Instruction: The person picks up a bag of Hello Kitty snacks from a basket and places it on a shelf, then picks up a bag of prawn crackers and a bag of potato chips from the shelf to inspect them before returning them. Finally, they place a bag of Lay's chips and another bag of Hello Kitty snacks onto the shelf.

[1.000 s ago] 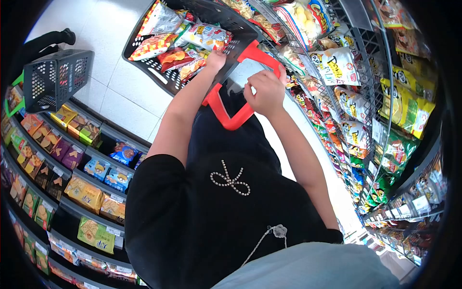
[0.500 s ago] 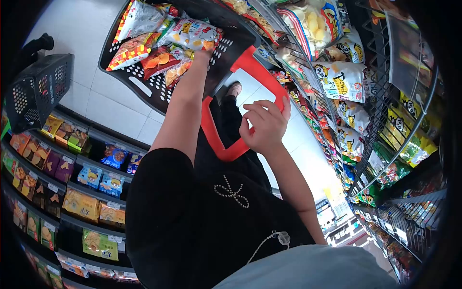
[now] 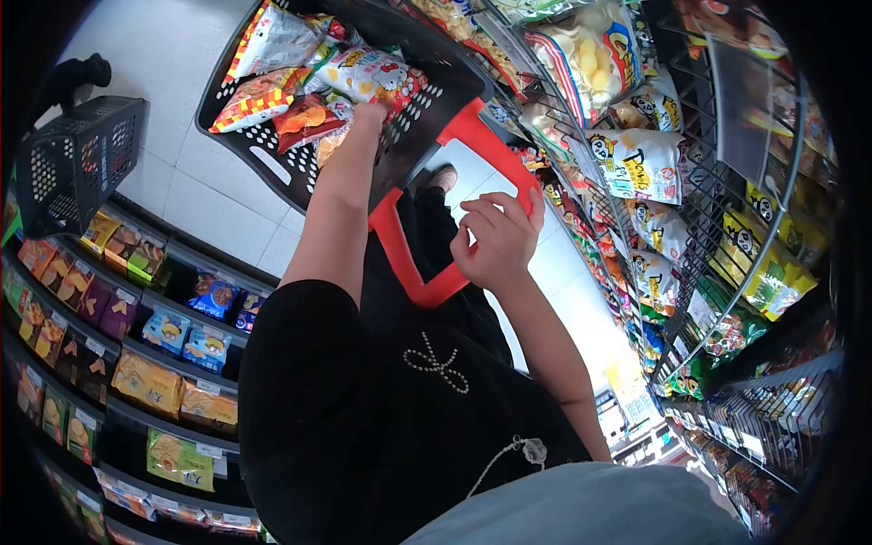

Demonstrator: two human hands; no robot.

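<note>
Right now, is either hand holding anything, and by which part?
Right hand lies against the red basket handle; a closed grip cannot be told. Left hand touches snack bags.

The left hand [image 3: 368, 113] is half buried among the snack bags [image 3: 368, 73], so its grip cannot be made out. The basket [image 3: 272, 163] is cut off by the upper edge. The red handle [image 3: 400, 263] is partly hidden behind the right hand [image 3: 495, 241]. The shelf labels [image 3: 211, 450] cannot be read.

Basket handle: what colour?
The handle is red, on a black perforated basket. It shows best in the head view.
</note>
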